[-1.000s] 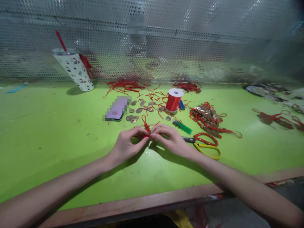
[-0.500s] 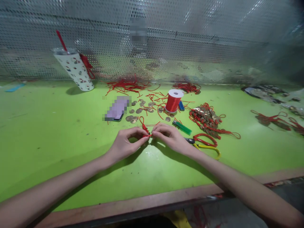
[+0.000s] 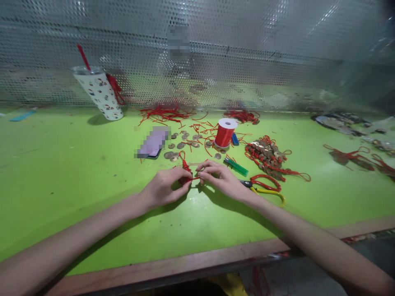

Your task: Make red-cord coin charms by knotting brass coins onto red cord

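Observation:
Over the middle of the green table [image 3: 61, 172], my left hand [image 3: 165, 189] and my right hand [image 3: 220, 179] meet fingertip to fingertip. Both pinch a knotted red cord [image 3: 186, 166], whose loop sticks up behind the left fingers. A short taut stretch of the cord runs between the two pinches. Loose brass coins [image 3: 182, 144] lie just beyond the hands, beside a blurred phone [image 3: 152, 144].
A red thread spool [image 3: 224, 132], a green lighter [image 3: 236, 166] and scissors with red and yellow handles [image 3: 267, 187] lie to the right. A pile of finished coin knots [image 3: 268, 155] sits further right. A patterned cup with a red straw [image 3: 100, 94] leans at the back left. Perforated metal screen behind.
The hands have drawn slightly apart, so a short length of red cord now shows between the fingertips. The view has shifted a little; nothing else on the table moved.

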`<state>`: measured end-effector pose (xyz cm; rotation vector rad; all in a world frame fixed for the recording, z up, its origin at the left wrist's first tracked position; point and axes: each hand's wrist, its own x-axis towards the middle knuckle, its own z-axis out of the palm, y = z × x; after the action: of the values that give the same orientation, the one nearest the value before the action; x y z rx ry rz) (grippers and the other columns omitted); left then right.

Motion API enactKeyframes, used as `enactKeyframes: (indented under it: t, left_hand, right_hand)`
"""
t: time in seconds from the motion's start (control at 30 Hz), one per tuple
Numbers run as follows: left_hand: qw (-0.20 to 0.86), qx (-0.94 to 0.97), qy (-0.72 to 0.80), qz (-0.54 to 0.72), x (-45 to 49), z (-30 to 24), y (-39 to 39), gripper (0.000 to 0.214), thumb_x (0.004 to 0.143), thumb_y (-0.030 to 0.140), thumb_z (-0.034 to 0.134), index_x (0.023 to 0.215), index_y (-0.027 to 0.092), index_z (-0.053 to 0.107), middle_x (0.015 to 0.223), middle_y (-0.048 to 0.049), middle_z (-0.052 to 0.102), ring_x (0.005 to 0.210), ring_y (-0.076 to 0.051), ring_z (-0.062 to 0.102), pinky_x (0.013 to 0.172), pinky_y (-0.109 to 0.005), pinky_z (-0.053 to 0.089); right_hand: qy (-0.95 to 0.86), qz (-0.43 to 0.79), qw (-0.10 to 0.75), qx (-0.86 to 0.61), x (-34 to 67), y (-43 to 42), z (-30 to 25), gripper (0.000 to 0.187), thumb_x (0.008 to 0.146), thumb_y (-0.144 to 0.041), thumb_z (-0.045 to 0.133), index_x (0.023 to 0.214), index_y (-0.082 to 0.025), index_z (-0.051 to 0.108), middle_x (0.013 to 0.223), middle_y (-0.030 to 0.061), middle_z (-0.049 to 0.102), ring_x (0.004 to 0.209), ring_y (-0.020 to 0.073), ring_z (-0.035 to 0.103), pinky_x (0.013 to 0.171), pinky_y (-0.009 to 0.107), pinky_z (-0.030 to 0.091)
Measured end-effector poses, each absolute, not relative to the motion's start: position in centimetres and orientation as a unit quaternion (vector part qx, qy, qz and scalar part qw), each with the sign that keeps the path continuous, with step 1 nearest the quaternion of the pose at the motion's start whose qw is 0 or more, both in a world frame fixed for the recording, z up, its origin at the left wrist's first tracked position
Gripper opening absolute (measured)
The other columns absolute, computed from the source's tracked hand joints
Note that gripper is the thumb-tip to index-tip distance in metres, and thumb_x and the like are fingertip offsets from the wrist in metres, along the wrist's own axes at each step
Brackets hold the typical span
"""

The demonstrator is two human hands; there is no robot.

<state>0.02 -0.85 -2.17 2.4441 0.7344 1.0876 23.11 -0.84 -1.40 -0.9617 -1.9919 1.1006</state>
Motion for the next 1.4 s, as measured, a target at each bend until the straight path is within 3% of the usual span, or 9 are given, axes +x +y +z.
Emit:
enactKeyframes:
  t: [0.27, 0.43, 0.6, 0.7, 0.77, 1.03, 1.2, 1.27, 1.4]
  left_hand:
    - [0.24, 0.825, 0.311, 0.406, 0.6, -1.8, -1.5, 0.006, 0.087, 0.013, 0.065, 0.088, 0.016, 0.071, 0.075, -0.0026, 0.074, 0.061, -0.012, 0.066, 0.06, -0.023, 0.057]
    - [0.245, 0.82, 0.326, 0.401, 0.5, -2.2, -1.6, 0.005, 0.086, 0.013, 0.066, 0.087, 0.014, 0.071, 0.073, -0.0021, 0.073, 0.06, -0.011, 0.065, 0.059, -0.021, 0.056]
    - [0.25, 0.818, 0.331, 0.399, 0.3, -2.4, -1.6, 0.006, 0.086, 0.013, 0.065, 0.087, 0.014, 0.071, 0.075, -0.0028, 0.074, 0.061, -0.011, 0.066, 0.061, -0.02, 0.056]
    - [0.251, 0.816, 0.332, 0.401, 0.4, -2.5, -1.6, 0.007, 0.087, 0.013, 0.064, 0.089, 0.014, 0.071, 0.074, -0.0019, 0.073, 0.061, -0.011, 0.066, 0.061, -0.02, 0.056]
    - [0.251, 0.817, 0.331, 0.401, 0.4, -2.5, -1.6, 0.007, 0.087, 0.012, 0.064, 0.089, 0.014, 0.071, 0.074, -0.0018, 0.073, 0.061, -0.011, 0.065, 0.061, -0.021, 0.056]
    - [0.268, 0.802, 0.345, 0.408, 0.5, -2.3, -1.7, 0.007, 0.087, 0.015, 0.064, 0.088, 0.014, 0.072, 0.078, -0.0036, 0.075, 0.065, -0.013, 0.068, 0.063, -0.023, 0.056]
    - [0.294, 0.775, 0.373, 0.416, 0.6, -2.0, -1.4, 0.008, 0.087, 0.02, 0.066, 0.086, 0.014, 0.072, 0.075, -0.0044, 0.074, 0.065, -0.014, 0.069, 0.063, -0.025, 0.057]
    - [0.313, 0.76, 0.381, 0.423, 0.6, -1.8, -1.4, 0.009, 0.087, 0.022, 0.067, 0.087, 0.014, 0.071, 0.076, -0.0047, 0.074, 0.067, -0.015, 0.07, 0.066, -0.026, 0.059]
    - [0.357, 0.723, 0.402, 0.433, 0.7, -1.5, -1.4, 0.01, 0.086, 0.025, 0.068, 0.087, 0.015, 0.071, 0.08, -0.0058, 0.075, 0.07, -0.017, 0.072, 0.07, -0.03, 0.062]
  right_hand:
    - [-0.813, 0.295, 0.328, -0.38, 22.7, -1.1, -1.5, 0.029, 0.103, -0.028, 0.056, 0.079, -0.02, 0.071, 0.109, 0.0085, 0.068, 0.109, 0.0231, 0.06, 0.103, 0.045, 0.043]
    - [-0.868, 0.174, 0.26, -0.386, 24.4, -1.5, 0.0, 0.017, 0.104, -0.028, 0.052, 0.102, -0.017, 0.065, 0.104, 0.011, 0.069, 0.1, 0.0241, 0.063, 0.094, 0.041, 0.048]
    - [-0.864, 0.015, 0.108, -0.492, 30.6, -3.2, 2.3, 0.016, 0.096, -0.025, 0.058, 0.106, -0.013, 0.061, 0.104, 0.0176, 0.07, 0.098, 0.0319, 0.066, 0.084, 0.042, 0.051]
    - [-0.809, -0.057, -0.026, -0.585, 34.2, -4.8, 2.6, 0.013, 0.092, -0.02, 0.054, 0.093, -0.011, 0.063, 0.092, 0.0205, 0.069, 0.088, 0.0345, 0.066, 0.076, 0.042, 0.05]
    - [-0.815, 0.022, -0.07, -0.574, 35.6, -5.6, 2.2, 0.014, 0.092, -0.02, 0.052, 0.095, -0.014, 0.064, 0.09, 0.0159, 0.069, 0.08, 0.0287, 0.066, 0.07, 0.036, 0.049]
    - [-0.801, 0.116, -0.018, -0.586, 35.9, -5.7, 1.8, 0.026, 0.075, -0.014, 0.06, 0.1, -0.013, 0.064, 0.092, 0.0119, 0.068, 0.078, 0.0234, 0.065, 0.068, 0.03, 0.048]
    - [-0.782, 0.208, 0.116, -0.576, 33.0, -5.7, 2.5, 0.016, 0.086, -0.033, 0.058, 0.093, -0.018, 0.057, 0.085, 0.0052, 0.064, 0.071, 0.0182, 0.058, 0.065, 0.028, 0.045]
    - [-0.756, 0.257, 0.149, -0.583, 31.1, -5.6, 2.2, 0.027, 0.087, -0.044, 0.061, 0.082, -0.02, 0.051, 0.074, 0.0008, 0.057, 0.065, 0.0156, 0.051, 0.06, 0.027, 0.04]
    - [-0.734, 0.366, 0.118, -0.56, 28.0, -5.2, 2.1, 0.042, 0.095, -0.061, 0.052, 0.085, -0.019, 0.053, 0.075, 0.0002, 0.055, 0.065, 0.0154, 0.048, 0.058, 0.027, 0.038]
